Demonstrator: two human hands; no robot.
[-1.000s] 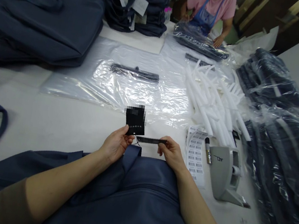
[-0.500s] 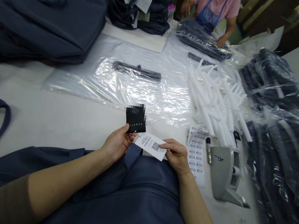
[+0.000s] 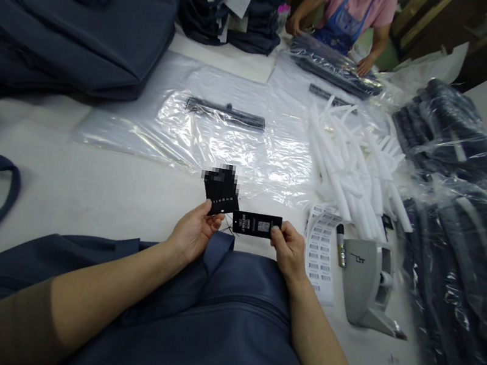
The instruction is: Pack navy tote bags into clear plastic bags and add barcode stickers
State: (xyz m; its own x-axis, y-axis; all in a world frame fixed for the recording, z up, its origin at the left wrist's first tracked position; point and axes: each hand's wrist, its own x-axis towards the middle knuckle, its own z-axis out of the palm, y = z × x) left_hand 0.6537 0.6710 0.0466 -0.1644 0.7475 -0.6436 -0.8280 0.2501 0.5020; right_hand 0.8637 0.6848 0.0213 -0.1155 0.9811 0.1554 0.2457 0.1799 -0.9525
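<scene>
Pinched in my left hand (image 3: 196,229) is a black square hang tag (image 3: 220,192) with pale lettering, partly pixelated. My right hand (image 3: 291,250) grips the outer end of a narrower black tag (image 3: 257,225) printed with white text and a QR code. Thin dark strings join the tags just above the strap. Below both hands lies a dark navy bag (image 3: 221,321) with a zip along its top. Its strap (image 3: 219,251) loops up close to my left fingers.
Clear plastic bags (image 3: 230,149) lie flat ahead. To the right are white foam strips (image 3: 343,161), a barcode label sheet (image 3: 320,250), a marker (image 3: 341,246), a grey tape dispenser (image 3: 361,281) and plastic-wrapped bags (image 3: 455,271). Another navy bag (image 3: 74,26) sits left. A co-worker (image 3: 351,14) handles a wrapped bag across the table.
The tag in my right hand showed a white printed face before; now a black printed face shows, held more level. My left hand keeps the square tag nearly in place.
</scene>
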